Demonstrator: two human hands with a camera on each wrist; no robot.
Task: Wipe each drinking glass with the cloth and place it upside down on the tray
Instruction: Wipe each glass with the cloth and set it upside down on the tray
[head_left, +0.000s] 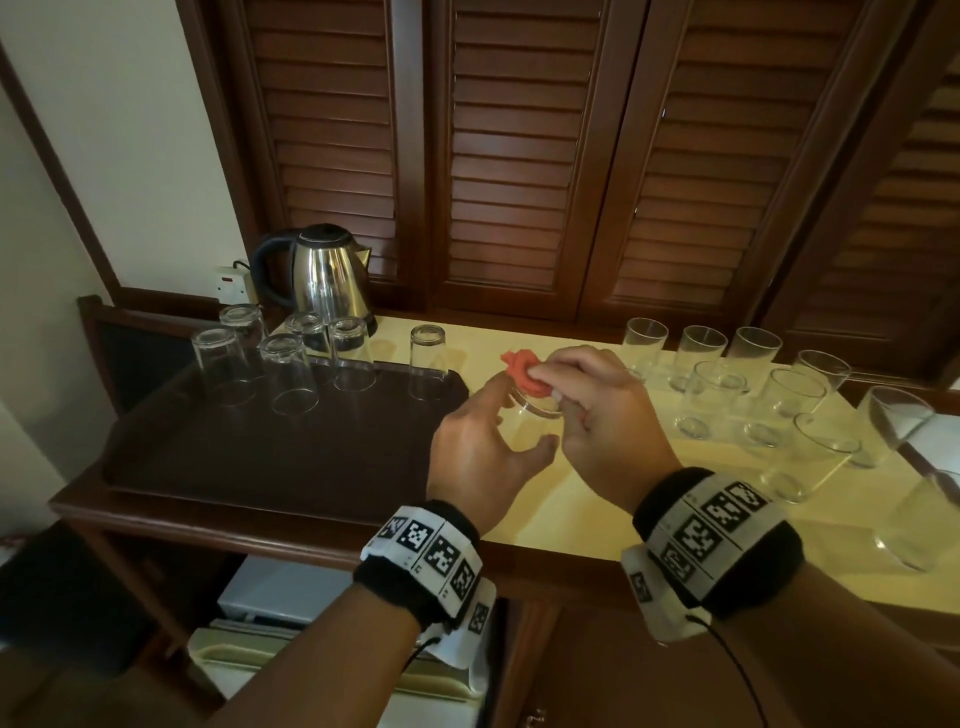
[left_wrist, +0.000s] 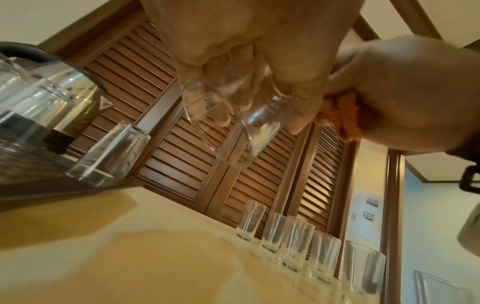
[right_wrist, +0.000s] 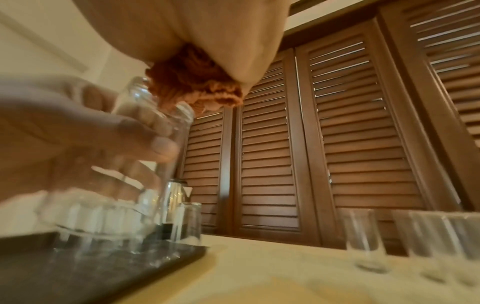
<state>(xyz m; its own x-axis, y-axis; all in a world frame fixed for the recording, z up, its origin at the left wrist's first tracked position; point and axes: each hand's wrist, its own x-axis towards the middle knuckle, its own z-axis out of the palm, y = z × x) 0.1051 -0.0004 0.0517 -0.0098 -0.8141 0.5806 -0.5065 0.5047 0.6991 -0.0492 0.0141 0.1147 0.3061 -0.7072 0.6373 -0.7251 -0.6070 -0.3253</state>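
Observation:
My left hand (head_left: 511, 421) grips a clear drinking glass (head_left: 532, 415) (left_wrist: 228, 115) tilted on its side above the counter, just right of the tray. My right hand (head_left: 550, 382) pinches a bunched orange cloth (head_left: 524, 376) (right_wrist: 197, 82) and presses it against the glass's upper end. The dark brown tray (head_left: 291, 457) lies at the left. Several glasses (head_left: 288, 374) stand upside down along its far side. Several upright glasses (head_left: 711, 395) stand on the counter to the right.
A steel kettle (head_left: 322, 275) stands behind the tray, near a wall socket. The yellow counter (head_left: 571, 499) runs to dark louvred doors (head_left: 514, 156) at the back. A small fridge (head_left: 280, 597) sits below the counter's front edge.

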